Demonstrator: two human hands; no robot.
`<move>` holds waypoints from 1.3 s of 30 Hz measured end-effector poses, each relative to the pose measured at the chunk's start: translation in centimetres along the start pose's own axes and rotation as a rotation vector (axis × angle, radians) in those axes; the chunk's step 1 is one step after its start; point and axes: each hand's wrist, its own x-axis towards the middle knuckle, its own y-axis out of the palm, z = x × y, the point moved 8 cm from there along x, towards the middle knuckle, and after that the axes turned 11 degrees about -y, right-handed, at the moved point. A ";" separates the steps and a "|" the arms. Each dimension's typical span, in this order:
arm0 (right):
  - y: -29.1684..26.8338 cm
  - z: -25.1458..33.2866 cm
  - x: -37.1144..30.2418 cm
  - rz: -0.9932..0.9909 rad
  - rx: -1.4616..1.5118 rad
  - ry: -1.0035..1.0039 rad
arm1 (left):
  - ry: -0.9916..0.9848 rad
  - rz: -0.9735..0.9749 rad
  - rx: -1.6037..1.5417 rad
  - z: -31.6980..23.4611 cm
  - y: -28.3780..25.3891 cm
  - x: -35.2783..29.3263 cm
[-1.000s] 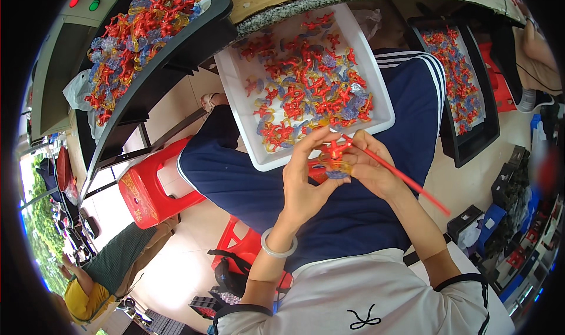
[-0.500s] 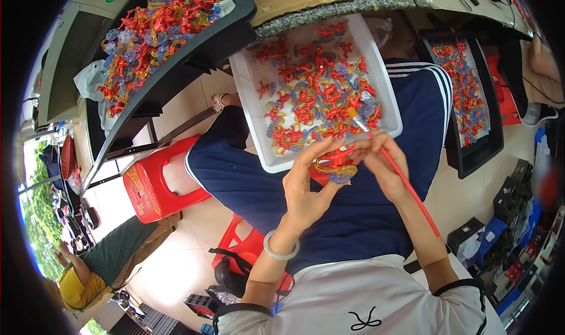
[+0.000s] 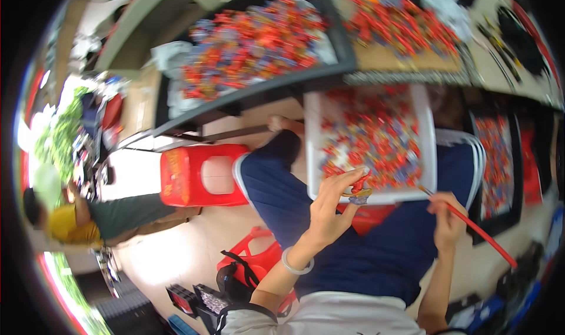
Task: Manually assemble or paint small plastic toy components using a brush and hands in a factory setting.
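My left hand (image 3: 328,214), a white bangle on its wrist, pinches a small figurine (image 3: 359,194) between thumb and fingers. The figurine is red above, with yellow and translucent bluish parts at its base. My right hand (image 3: 447,220) grips a paintbrush (image 3: 484,236) with a long red handle; its tip points left, apart from the figurine. Both hands are at the near edge of a white plastic tray (image 3: 313,158) resting by my lap. Many similar red, yellow and blue figurines (image 3: 374,138) lie in it, blurred by motion.
A black tray (image 3: 344,32) heaped with figurines stands on the bench, beside a board (image 3: 406,70) bearing more. Another black tray (image 3: 509,214) is at my right. Red stools (image 3: 175,179) stand on the left; a person in yellow (image 3: 75,222) is beyond. Hand tools (image 3: 503,52) lie far right.
My view has swung left, shifting the scene rightward. My right hand has drawn away from the left with the brush, and the figurine stays in my left fingers.
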 end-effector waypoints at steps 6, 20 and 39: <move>-5.5 -2.5 -1.0 -0.266 -0.015 -0.148 | 0.689 -1.209 0.394 -12.4 -20.9 3.3; -5.6 -8.6 1.9 -0.473 0.253 -0.218 | -0.055 -0.165 0.167 5.0 -2.7 8.4; -5.7 -7.1 1.6 -0.399 0.133 -0.232 | 0.111 0.310 0.554 21.2 15.7 13.2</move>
